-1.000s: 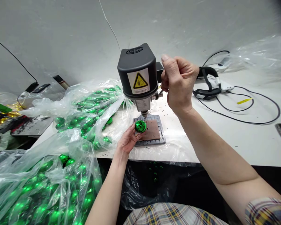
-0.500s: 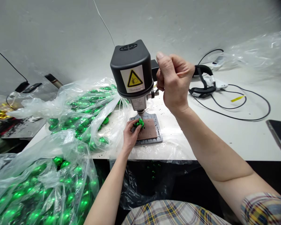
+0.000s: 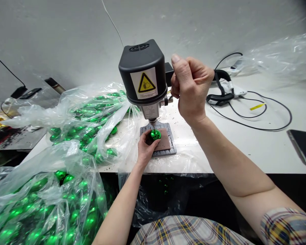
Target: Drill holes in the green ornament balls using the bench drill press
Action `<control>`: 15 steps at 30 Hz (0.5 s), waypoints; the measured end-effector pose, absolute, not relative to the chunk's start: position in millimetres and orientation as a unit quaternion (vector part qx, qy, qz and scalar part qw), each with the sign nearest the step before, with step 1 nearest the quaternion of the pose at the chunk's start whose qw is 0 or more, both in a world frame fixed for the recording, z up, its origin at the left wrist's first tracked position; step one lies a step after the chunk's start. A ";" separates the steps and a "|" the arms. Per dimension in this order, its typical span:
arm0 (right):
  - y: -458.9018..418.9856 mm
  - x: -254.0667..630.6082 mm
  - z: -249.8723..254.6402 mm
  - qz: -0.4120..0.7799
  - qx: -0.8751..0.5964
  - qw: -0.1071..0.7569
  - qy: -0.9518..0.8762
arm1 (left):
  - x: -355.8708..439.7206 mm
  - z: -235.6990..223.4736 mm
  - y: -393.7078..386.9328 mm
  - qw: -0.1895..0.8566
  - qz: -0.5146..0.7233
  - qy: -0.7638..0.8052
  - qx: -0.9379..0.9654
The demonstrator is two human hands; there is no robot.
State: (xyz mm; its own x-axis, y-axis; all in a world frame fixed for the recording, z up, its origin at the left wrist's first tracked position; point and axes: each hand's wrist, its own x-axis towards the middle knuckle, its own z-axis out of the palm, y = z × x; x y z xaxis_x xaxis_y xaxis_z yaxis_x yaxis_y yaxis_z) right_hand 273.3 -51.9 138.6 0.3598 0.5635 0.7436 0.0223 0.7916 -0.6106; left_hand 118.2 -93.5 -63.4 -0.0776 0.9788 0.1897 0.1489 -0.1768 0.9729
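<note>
A small black drill press point(image 3: 142, 73) with a yellow warning label stands before me. My left hand point(image 3: 146, 145) pinches a shiny green bauble point(image 3: 155, 134) between thumb and fingers. The bauble sits on a brown board point(image 3: 165, 140) over the grey slotted base plate point(image 3: 173, 149), right below the drill bit point(image 3: 154, 126). Whether the bit touches it, I cannot tell. My right hand point(image 3: 192, 86) is closed in a fist beside the press head, by the feed lever's metal hub point(image 3: 168, 100); the grip inside the fist is hidden.
Clear plastic bags of green baubles point(image 3: 89, 112) lie left of the press, and another bag point(image 3: 48, 207) is nearer me. Right are a black head strap device point(image 3: 220, 97), a looped cable point(image 3: 290, 117) and a phone point(image 3: 304, 146). Dark shavings dot the white table point(image 3: 239, 149).
My left hand has shifted the bauble slightly right on the board, centring it more under the bit. My right fist stays at nearly the same height. The view has moved a little.
</note>
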 end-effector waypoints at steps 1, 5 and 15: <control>-51.5 273.5 137.6 0.177 -0.268 0.779 -0.539 | 118.8 -63.9 -94.1 0.393 0.529 0.508 0.554; -49.1 273.8 133.5 0.189 -0.250 0.784 -0.536 | 118.4 -68.3 -92.1 0.396 0.535 0.495 0.559; -53.9 272.5 126.4 0.176 -0.228 0.802 -0.524 | 124.8 -74.2 -93.0 0.326 0.539 0.507 0.588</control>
